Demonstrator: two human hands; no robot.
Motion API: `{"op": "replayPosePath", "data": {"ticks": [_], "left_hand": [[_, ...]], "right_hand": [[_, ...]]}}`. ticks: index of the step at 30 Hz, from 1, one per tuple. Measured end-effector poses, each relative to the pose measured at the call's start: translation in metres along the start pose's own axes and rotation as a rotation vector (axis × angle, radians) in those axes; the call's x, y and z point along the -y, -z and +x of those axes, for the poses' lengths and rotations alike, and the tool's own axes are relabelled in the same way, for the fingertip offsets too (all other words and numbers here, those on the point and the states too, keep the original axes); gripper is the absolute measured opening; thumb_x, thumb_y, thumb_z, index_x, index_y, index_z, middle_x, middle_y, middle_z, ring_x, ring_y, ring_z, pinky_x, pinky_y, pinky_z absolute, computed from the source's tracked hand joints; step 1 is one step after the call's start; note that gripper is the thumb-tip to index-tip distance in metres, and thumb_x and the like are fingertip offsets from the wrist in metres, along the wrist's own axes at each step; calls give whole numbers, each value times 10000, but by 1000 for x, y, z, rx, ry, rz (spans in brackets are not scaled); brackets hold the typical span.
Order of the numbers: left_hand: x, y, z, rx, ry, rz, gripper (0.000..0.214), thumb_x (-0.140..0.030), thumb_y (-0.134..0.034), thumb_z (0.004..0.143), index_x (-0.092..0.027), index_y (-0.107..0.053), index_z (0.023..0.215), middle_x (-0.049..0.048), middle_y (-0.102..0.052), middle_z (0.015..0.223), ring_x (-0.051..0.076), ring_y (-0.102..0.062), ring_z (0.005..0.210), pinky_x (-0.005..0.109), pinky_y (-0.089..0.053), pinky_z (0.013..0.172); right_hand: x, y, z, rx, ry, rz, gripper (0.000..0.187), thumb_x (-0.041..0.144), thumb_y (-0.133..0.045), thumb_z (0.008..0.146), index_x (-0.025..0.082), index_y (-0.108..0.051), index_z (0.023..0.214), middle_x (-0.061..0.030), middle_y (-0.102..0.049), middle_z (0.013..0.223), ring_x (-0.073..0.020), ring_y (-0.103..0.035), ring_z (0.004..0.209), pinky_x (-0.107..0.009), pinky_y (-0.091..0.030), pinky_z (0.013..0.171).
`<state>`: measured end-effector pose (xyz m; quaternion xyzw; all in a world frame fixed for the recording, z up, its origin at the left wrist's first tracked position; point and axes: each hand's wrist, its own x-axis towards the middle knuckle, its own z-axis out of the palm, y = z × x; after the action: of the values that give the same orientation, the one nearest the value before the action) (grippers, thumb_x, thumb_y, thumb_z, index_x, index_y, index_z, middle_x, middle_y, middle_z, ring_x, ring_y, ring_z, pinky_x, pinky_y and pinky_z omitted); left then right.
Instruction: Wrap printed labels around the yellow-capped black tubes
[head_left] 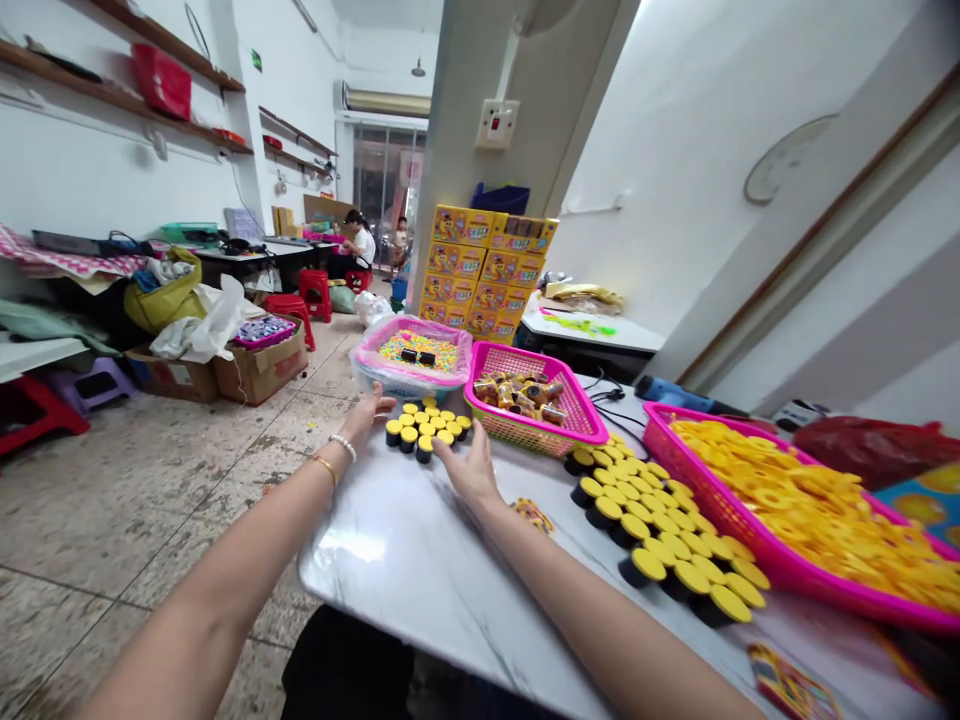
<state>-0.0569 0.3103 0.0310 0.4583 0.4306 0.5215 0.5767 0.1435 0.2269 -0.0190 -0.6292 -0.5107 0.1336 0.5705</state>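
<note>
A small cluster of black pots with yellow lids [425, 428] stands at the far end of the white marble table [420, 570]. My left hand [367, 410], with a bead bracelet and a gold bangle on the wrist, lies open against the cluster's left side. My right hand [469, 465] rests open with fingers stretched toward the cluster's right side, touching the nearest pots. Neither hand holds anything.
A larger group of yellow-lidded pots [660, 530] covers the table's right side beside a pink basket of yellow discs [810, 510]. A pink basket of small wrapped items [532, 400] and a tub of coloured beads [412, 355] stand beyond. Yellow boxes [487, 270] are stacked behind. People sit far back.
</note>
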Motion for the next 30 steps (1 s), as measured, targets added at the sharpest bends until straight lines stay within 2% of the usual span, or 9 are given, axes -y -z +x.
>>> {"op": "replayPosePath", "data": {"ticks": [4, 9, 11, 17, 21, 26, 30], "left_hand": [[10, -22, 30, 143, 95, -54, 733, -793, -511, 762, -100, -722, 875, 191, -747, 923, 255, -690, 900, 344, -530, 813], [16, -41, 51, 323, 231, -140, 737, -770, -433, 830, -130, -756, 1003, 193, -760, 998, 318, -691, 1020, 400, -516, 930], [17, -45, 53, 345, 263, -190, 769, -772, -396, 847, -124, -751, 1061, 194, -759, 1005, 335, -687, 1036, 419, -512, 949], [19, -61, 36, 230, 235, -245, 791, -734, -304, 907, -94, -707, 1141, 177, -758, 980, 293, -715, 945, 397, -545, 883], [21, -71, 19, 153, 186, -208, 795, -733, -317, 908, -83, -681, 1187, 172, -753, 1019, 275, -711, 963, 379, -537, 893], [28, -76, -7, 64, 148, -163, 801, -777, -387, 856, -91, -711, 1112, 173, -733, 1124, 272, -677, 1076, 344, -503, 954], [32, -75, -33, 26, 105, -106, 821, -822, -399, 806, -103, -739, 1008, 180, -727, 1141, 294, -655, 1122, 368, -492, 981]], "right_hand": [[-8, -14, 23, -81, -50, 39, 809, 638, -708, 707, 151, -523, 1326, -214, -603, 1306, -334, -543, 1266, -487, -419, 1075], [-1, -25, 38, -54, -90, -53, 684, 606, -641, 763, 121, -621, 1245, -216, -629, 1270, -332, -575, 1212, -445, -422, 1055], [2, -29, 39, -38, -86, -68, 652, 581, -635, 772, 120, -643, 1232, -207, -635, 1261, -325, -582, 1200, -427, -424, 1052], [11, -36, 39, -17, -32, -64, 505, 504, -661, 757, 141, -719, 1103, -177, -669, 1207, -306, -592, 1174, -413, -419, 1063], [17, -32, 34, -8, -19, -52, 373, 428, -688, 728, 176, -747, 997, -135, -701, 1102, -286, -617, 1093, -405, -454, 1014], [25, -21, 13, -5, -49, -35, 343, 361, -687, 732, 178, -741, 1017, -136, -687, 1121, -274, -605, 1103, -381, -454, 1011], [33, -6, -5, 10, -85, -34, 304, 341, -687, 738, 182, -746, 991, -120, -699, 1091, -265, -617, 1080, -381, -453, 1009]]}}
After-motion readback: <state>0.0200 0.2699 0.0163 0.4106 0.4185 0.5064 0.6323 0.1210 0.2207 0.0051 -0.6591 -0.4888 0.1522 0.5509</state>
